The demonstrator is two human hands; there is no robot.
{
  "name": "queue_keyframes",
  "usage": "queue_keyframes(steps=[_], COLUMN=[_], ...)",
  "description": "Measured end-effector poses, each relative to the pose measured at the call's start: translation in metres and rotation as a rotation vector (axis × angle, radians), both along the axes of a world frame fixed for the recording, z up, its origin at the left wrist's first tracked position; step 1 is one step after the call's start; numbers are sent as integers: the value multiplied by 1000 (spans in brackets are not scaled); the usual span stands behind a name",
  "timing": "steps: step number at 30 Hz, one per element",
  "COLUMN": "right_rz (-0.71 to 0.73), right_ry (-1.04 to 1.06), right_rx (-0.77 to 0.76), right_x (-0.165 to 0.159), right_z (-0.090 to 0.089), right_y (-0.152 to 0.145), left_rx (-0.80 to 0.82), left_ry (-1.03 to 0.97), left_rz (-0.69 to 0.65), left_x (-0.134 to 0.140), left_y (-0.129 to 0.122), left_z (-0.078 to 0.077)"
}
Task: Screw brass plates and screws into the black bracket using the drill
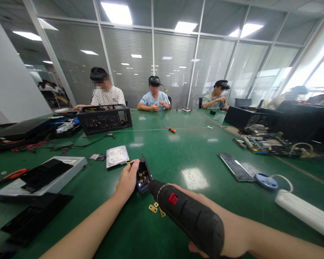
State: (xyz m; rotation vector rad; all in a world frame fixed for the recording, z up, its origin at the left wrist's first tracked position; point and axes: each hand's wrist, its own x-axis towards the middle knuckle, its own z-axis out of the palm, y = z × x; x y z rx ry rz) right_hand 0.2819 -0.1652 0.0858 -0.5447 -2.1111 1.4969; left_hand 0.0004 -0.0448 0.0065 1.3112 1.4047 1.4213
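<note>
My left hand (129, 180) grips the upper left edge of a small dark box (144, 176) with brass-coloured metal parts inside it. In my right hand (205, 201) is a black cordless drill (189, 212) with a red switch on top. The drill's chuck end points at the box's right side; its tip is hidden there, so I cannot tell if it touches. Several small brass plates (152, 208) with holes lie on the table just below the box. A silver hard drive (117, 156) rests flat beyond my left hand.
A grey metal drive case (54, 176) and an orange-black tool (9, 177) lie left. A black computer case (105, 118) stands further back. To the right are a phone (235, 166), a white power strip (305, 212) and circuit boards (270, 142). An orange screwdriver (171, 130) lies mid-table. Several people sit opposite.
</note>
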Motion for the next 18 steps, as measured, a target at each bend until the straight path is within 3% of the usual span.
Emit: queue_keyframes(steps=[5, 18], right_rz=[-15, -8], right_ry=[75, 37], right_rx=[-112, -99], right_x=[-7, -1], right_z=[6, -5], right_y=[0, 2], left_rx=[-13, -4], left_ry=[-26, -100], left_rz=[5, -40], left_x=[1, 2], left_y=[1, 0], left_z=[2, 1])
